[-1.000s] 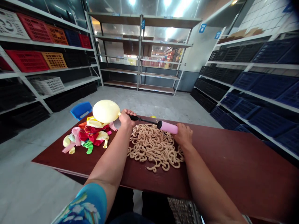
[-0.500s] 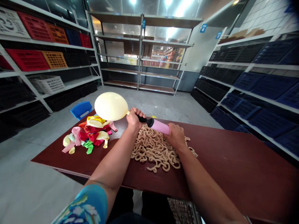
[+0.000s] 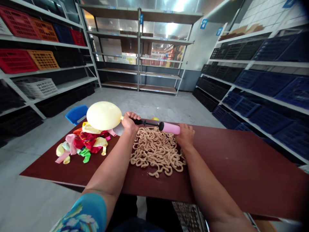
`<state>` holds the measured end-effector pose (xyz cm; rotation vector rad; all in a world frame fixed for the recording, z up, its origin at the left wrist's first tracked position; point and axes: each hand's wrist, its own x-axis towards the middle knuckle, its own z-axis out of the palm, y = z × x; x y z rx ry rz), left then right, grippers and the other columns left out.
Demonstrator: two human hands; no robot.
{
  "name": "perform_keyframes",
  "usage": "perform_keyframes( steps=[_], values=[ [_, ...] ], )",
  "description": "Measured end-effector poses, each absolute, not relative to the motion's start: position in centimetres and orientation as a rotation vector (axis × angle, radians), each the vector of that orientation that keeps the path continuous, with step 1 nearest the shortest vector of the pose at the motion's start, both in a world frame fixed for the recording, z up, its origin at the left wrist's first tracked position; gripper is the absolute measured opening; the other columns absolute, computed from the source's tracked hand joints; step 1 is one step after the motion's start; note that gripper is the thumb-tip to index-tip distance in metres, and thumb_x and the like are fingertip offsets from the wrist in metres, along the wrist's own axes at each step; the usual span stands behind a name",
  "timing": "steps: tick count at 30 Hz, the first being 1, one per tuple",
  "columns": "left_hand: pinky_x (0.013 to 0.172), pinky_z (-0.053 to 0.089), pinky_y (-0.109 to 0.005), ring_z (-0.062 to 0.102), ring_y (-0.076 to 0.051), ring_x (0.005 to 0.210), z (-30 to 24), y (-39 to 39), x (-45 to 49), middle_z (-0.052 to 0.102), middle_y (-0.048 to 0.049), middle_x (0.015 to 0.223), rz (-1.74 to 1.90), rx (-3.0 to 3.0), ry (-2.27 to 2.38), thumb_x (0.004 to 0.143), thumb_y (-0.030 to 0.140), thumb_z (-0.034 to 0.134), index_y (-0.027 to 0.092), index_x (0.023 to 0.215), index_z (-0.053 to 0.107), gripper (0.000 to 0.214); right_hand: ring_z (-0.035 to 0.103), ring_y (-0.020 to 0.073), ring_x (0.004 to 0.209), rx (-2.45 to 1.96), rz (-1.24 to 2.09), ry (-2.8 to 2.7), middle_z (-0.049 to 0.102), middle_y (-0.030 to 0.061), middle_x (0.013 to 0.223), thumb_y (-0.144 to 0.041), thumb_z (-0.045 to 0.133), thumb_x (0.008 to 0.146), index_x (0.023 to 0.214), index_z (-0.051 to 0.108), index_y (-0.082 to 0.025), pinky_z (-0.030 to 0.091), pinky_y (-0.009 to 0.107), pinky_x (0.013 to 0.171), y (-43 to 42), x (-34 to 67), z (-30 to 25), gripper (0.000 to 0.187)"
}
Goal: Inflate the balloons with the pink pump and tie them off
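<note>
A pale yellow balloon (image 3: 103,115), partly inflated, sticks out to the left of my left hand (image 3: 130,121), whose fingers are closed around the balloon's neck and the black nozzle end of a hand pump. My right hand (image 3: 184,135) is closed on the pump's pink barrel (image 3: 170,128). The thin black rod (image 3: 149,123) between the two hands is drawn out. Both hands hover over a heap of beige curly pieces (image 3: 156,149) on the dark red table (image 3: 229,164).
A pile of limp coloured balloons (image 3: 82,143) lies at the table's left end. A blue chair (image 3: 76,113) stands behind it. Shelving with red, orange, black and blue crates lines both sides, with more racks at the back. A small yellow object (image 3: 155,119) sits behind the pump.
The pump barrel slid in toward my left hand, then back out to the right, exposing the rod again. The balloon is larger than a second ago. The camera view shifted slightly.
</note>
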<state>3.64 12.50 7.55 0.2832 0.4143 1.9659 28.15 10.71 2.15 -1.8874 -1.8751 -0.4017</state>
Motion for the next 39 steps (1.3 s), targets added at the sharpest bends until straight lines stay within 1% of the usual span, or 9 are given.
perform_keyframes(
  steps=[5, 10, 14, 17, 21, 24, 27, 32, 39],
  values=[
    [0.042, 0.028, -0.021, 0.029, -0.006, 0.04, 6.9, 12.0, 5.5, 0.024, 0.0056, 0.053, 1.92, 0.309, 0.433, 0.069, 0.008, 0.041, 0.019, 0.063, 0.025, 0.021, 0.042, 0.024, 0.092, -1.723, -0.431, -2.081, 0.057, 0.0092, 0.099, -0.03, 0.053, 0.075, 0.102, 0.053, -0.018, 0.027, 0.032, 0.072, 10.1, 25.7, 2.3, 0.029],
    [0.042, 0.028, -0.022, 0.031, -0.007, 0.039, 8.3, 11.5, 5.3, 0.026, 0.0052, 0.053, 1.93, 0.393, 0.466, 0.068, 0.007, 0.04, 0.019, 0.063, 0.027, 0.019, 0.045, 0.0216, 0.09, -1.615, -0.368, -2.197, 0.057, 0.0082, 0.097, -0.032, 0.057, 0.073, 0.103, 0.052, -0.017, 0.028, 0.03, 0.074, 9.9, 25.0, 2.3, 0.033],
    [0.042, 0.029, -0.022, 0.031, -0.007, 0.039, 9.5, 11.5, 3.7, 0.026, 0.0056, 0.052, 1.975, 0.413, 0.472, 0.07, 0.009, 0.041, 0.019, 0.063, 0.029, 0.017, 0.045, 0.021, 0.092, -1.715, -0.308, -2.126, 0.057, 0.0071, 0.102, -0.031, 0.054, 0.075, 0.106, 0.052, -0.021, 0.028, 0.031, 0.074, 10.4, 26.3, 2.4, 0.032],
    [0.041, 0.027, -0.022, 0.029, -0.007, 0.038, 9.9, 11.7, 2.4, 0.024, 0.0055, 0.052, 1.998, 0.36, 0.482, 0.07, 0.009, 0.039, 0.019, 0.062, 0.028, 0.017, 0.046, 0.0223, 0.092, -1.851, -0.257, -2.01, 0.058, 0.0073, 0.102, -0.029, 0.052, 0.076, 0.103, 0.054, -0.022, 0.027, 0.033, 0.074, 10.7, 27.8, 2.4, 0.028],
    [0.041, 0.026, -0.022, 0.027, -0.007, 0.038, 10.1, 11.8, 1.7, 0.022, 0.0053, 0.051, 2.024, 0.359, 0.474, 0.071, 0.008, 0.038, 0.019, 0.06, 0.025, 0.02, 0.044, 0.0238, 0.092, -1.944, -0.265, -1.926, 0.057, 0.0094, 0.101, -0.025, 0.05, 0.076, 0.101, 0.054, -0.021, 0.027, 0.034, 0.073, 10.7, 28.1, 2.2, 0.025],
    [0.041, 0.026, -0.021, 0.027, -0.006, 0.038, 10.3, 11.3, 2.3, 0.022, 0.0055, 0.051, 2.023, 0.385, 0.469, 0.073, 0.011, 0.041, 0.019, 0.06, 0.023, 0.023, 0.043, 0.0237, 0.091, -1.907, -0.323, -1.97, 0.056, 0.0109, 0.1, -0.026, 0.051, 0.076, 0.101, 0.053, -0.018, 0.026, 0.033, 0.073, 10.4, 27.0, 2.2, 0.026],
    [0.041, 0.027, -0.02, 0.028, -0.006, 0.039, 10.3, 10.9, 3.7, 0.022, 0.0057, 0.052, 1.989, 0.408, 0.489, 0.073, 0.013, 0.043, 0.019, 0.061, 0.025, 0.023, 0.043, 0.0233, 0.091, -1.804, -0.375, -2.028, 0.057, 0.0102, 0.097, -0.028, 0.052, 0.075, 0.101, 0.052, -0.018, 0.026, 0.033, 0.074, 9.9, 25.7, 2.3, 0.028],
    [0.042, 0.028, -0.021, 0.031, -0.007, 0.039, 9.6, 10.5, 6.1, 0.025, 0.0048, 0.052, 1.929, 0.477, 0.464, 0.069, 0.008, 0.041, 0.019, 0.061, 0.028, 0.019, 0.046, 0.023, 0.088, -1.652, -0.398, -2.096, 0.059, 0.0082, 0.091, -0.03, 0.053, 0.074, 0.097, 0.052, -0.016, 0.025, 0.033, 0.075, 9.3, 24.8, 2.3, 0.027],
    [0.042, 0.029, -0.022, 0.031, -0.007, 0.039, 10.7, 10.3, 4.4, 0.025, 0.005, 0.052, 1.986, 0.457, 0.454, 0.069, 0.007, 0.041, 0.019, 0.062, 0.029, 0.019, 0.047, 0.0219, 0.092, -1.629, -0.319, -2.057, 0.06, 0.0054, 0.098, -0.03, 0.053, 0.074, 0.102, 0.052, -0.02, 0.024, 0.034, 0.079, 10.1, 26.3, 2.4, 0.03]
  ],
)
